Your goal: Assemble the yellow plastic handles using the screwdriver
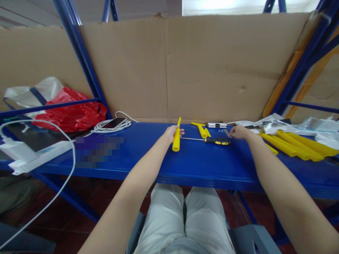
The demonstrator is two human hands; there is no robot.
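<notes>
My left hand [172,133] is closed around a yellow plastic handle [176,143], whose hollow round end faces me and whose thin far end points at the cardboard. A screwdriver [215,141] with a black and yellow grip lies on the blue table, its shaft running toward the held handle. Beyond it rest a yellow T-shaped handle [201,130] and a small yellow piece [207,133]. With its fingers pinched together, my right hand [239,132] is down at the tabletop, beside a thin grey strip [227,133]. Whatever is between those fingertips is too small to make out.
Several yellow tubes [299,145] and clear plastic bags [312,125] lie at the right. A cardboard wall [206,70] closes the back. On the left are a phone [115,122], a coiled white cable [102,127], a power strip [47,155] and a red bag [71,109].
</notes>
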